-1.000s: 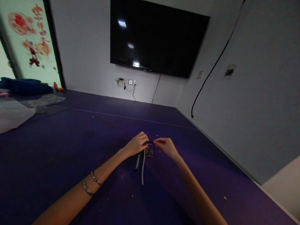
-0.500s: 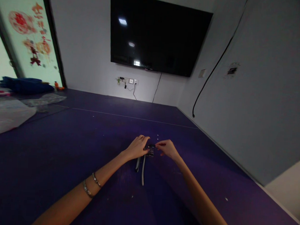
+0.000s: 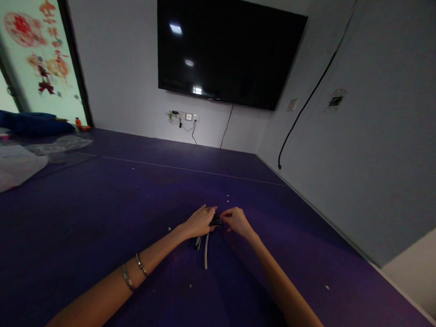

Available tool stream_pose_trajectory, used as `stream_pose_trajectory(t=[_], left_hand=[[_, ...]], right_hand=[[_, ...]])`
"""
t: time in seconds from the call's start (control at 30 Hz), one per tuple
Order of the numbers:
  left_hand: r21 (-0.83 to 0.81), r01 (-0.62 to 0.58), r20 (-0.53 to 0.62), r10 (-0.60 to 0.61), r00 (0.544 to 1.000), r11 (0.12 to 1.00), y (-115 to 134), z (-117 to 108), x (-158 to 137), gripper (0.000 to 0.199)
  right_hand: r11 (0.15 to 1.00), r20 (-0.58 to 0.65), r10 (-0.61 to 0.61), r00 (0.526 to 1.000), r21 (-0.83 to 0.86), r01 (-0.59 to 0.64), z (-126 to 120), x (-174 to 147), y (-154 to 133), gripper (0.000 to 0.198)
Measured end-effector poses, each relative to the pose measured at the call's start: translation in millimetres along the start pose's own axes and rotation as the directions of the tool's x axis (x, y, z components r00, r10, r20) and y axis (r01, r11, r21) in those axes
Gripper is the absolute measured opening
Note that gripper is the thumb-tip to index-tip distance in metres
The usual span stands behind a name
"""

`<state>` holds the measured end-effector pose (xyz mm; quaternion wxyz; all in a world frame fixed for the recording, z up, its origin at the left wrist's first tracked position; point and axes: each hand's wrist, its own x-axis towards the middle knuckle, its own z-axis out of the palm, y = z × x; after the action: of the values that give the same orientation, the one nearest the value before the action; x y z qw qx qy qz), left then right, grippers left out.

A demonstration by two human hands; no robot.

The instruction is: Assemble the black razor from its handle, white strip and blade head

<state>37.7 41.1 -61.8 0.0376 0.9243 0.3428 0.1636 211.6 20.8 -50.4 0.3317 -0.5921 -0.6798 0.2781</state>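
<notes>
On the purple surface lies a small black block-like object (image 3: 216,221), partly covered by my fingers; its exact kind does not show. My left hand (image 3: 200,222) grips it from the left, fingers over the top and thumb at the near side. At its right end my right hand (image 3: 236,220) has thumb and forefinger pinched together; what lies between the fingertips is too small to make out. A grey cable-like strip (image 3: 206,252) runs toward me from beneath my left hand. Beside it lies a shorter dark and grey piece (image 3: 198,243), half hidden by the hand.
The wide purple surface (image 3: 129,217) carries scattered white specks. Clear plastic sheeting (image 3: 15,166) and a dark blue cloth bundle (image 3: 34,124) lie at the left. A black television (image 3: 230,48) hangs on the far wall; a black cable (image 3: 311,100) dangles along the right wall.
My right hand has moved slightly left, closer to my left hand and the black object. More of the object is now covered. The view has shifted a little.
</notes>
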Motion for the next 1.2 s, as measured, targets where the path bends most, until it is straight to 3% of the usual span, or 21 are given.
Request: stream_pose_trajectory(t=[0.3,0.87,1.2], left_hand=[[-0.006,-0.01,-0.017,0.01,1.0,1.0,-4.7,4.1,1.7,0.058],[0.006,-0.023,-0.05,0.024,0.998,1.0,-9.1,9.3,2.8,0.058],[0.014,-0.012,-0.012,0.013,1.0,1.0,-5.3,5.5,2.7,0.057]], right_hand=[[0.998,0.04,-0.038,0.998,-0.048,0.04,3.2,2.3,9.0,0.021],[0.995,0.051,0.023,0.998,0.092,-0.028,8.8,8.0,22.4,0.018],[0.995,0.029,0.046,0.999,0.09,-0.048,8.7,5.1,14.8,0.017]])
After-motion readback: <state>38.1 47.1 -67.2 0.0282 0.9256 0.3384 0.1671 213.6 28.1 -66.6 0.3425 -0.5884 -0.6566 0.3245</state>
